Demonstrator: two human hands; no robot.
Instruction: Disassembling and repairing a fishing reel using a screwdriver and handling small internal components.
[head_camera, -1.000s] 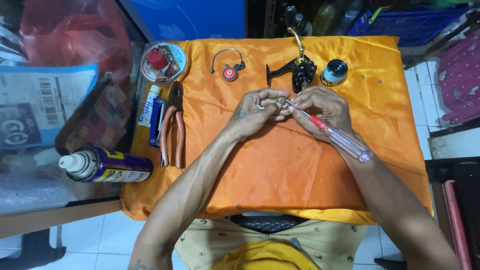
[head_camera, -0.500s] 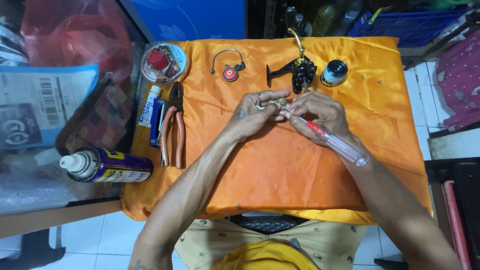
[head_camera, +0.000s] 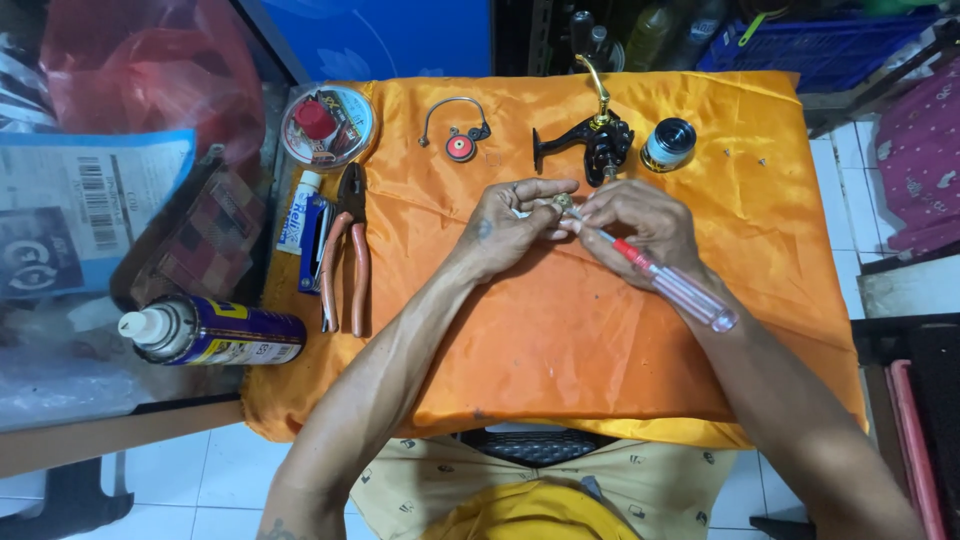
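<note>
Over the middle of the orange cloth (head_camera: 560, 340), the left hand (head_camera: 505, 225) pinches a small metal part (head_camera: 560, 203), brass-coloured as far as the view shows, between fingertips. The right hand (head_camera: 640, 225) grips a screwdriver (head_camera: 665, 278) with a clear handle, its tip at the part. Just beyond lie a black reel body (head_camera: 590, 145) and a spool (head_camera: 668, 143); pliers (head_camera: 345, 250) rest at left.

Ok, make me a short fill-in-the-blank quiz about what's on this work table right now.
1. The right hand holds a screwdriver with a clear and ____ handle.
2. The table is covered by a cloth coloured ____.
3. The pliers lie to the ____ of the left hand.
4. The spray can lies on its ____.

Missing words: red; orange; left; side
</note>
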